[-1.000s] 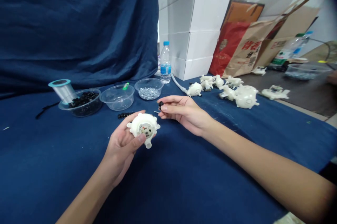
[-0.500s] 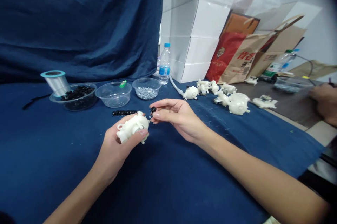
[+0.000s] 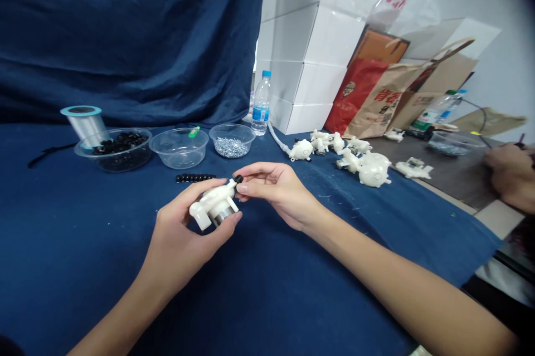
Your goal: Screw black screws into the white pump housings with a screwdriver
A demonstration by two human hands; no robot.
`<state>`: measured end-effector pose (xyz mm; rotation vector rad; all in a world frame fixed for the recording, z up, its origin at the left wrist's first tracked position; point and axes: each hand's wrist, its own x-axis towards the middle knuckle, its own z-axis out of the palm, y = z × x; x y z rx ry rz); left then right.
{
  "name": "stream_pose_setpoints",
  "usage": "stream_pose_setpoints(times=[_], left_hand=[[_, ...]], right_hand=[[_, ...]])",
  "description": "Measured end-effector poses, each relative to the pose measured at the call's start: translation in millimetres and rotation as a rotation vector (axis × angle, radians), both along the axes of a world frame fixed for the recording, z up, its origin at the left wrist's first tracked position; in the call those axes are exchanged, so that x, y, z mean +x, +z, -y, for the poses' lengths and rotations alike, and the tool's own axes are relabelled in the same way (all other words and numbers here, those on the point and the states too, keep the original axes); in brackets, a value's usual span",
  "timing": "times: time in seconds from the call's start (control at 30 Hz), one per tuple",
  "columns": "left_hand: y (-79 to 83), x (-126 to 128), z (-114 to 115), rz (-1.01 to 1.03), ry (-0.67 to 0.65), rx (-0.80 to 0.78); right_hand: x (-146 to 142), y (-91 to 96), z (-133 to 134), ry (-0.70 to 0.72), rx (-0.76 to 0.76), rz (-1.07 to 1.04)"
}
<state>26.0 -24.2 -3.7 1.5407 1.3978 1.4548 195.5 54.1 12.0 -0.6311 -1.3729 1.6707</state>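
The left hand (image 3: 180,240) is clamped on a white housing (image 3: 214,204), with fingers and thumb wrapped around its body and a short white spout pointing down toward the palm. The housing sits in that hand, just in front of the right hand (image 3: 278,191), and is held above the tabletop (image 3: 83,244), which is covered in dark blue cloth. The right hand's thumb and forefinger are together on a small black piece (image 3: 238,179) at the housing's upper end, touching it there.

Just beyond the left hand, a short row of black beads (image 3: 195,178) lies on the cloth. Farther back, left of the hands, are a bowl of black parts (image 3: 125,162) with a spool of clear line (image 3: 83,125) leaning on its rim, a clear bowl (image 3: 179,156), and a bowl of screws (image 3: 231,148). Beyond the right hand, white pump bodies (image 3: 374,171) lie in a loose cluster, one with a pale tube (image 3: 278,144) attached. A water bottle (image 3: 261,105) stands beside stacked white cartons (image 3: 311,55). Another person's hand (image 3: 512,178) shows at the far right, well apart.
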Motion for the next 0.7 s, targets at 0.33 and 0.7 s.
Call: stream_pose_setpoints(times=[0.33, 0.7], left_hand=[[-2.5, -0.7, -4.3, 0.229, -0.011, -0.121], [0.2, -7.0, -8.6, 0.569, -0.065, -0.278]], right_hand=[[2.1, -0.6, -6.0, 0.009, -0.132, 0.009], [11.3, -5.0, -17.6, 0.037, 0.034, 0.22]])
